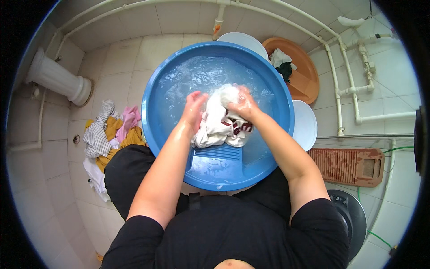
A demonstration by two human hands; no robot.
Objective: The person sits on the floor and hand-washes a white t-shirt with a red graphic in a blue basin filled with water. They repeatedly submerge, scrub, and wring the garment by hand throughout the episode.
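Observation:
A wet white garment point(214, 121) with dark red print lies bunched over the ribbed washboard point(214, 163) built into the near side of a large blue basin point(150, 107). Sudsy water point(192, 74) fills the basin behind it. My right hand point(244, 105) is closed on the garment's far right part, its fingers partly hidden by the wet cloth. At the cloth's left edge is my left hand point(193, 110), fingers loosely bent and apart, with nothing seen in it.
Heaped clothes point(109, 130) lie on the floor at left, near a white pedestal point(60, 78). Behind the basin stand an orange basin point(307, 87) holding cloths and a white round lid-like piece point(244, 41). A brown washboard point(345, 167) and a black round object point(351, 219) are at right.

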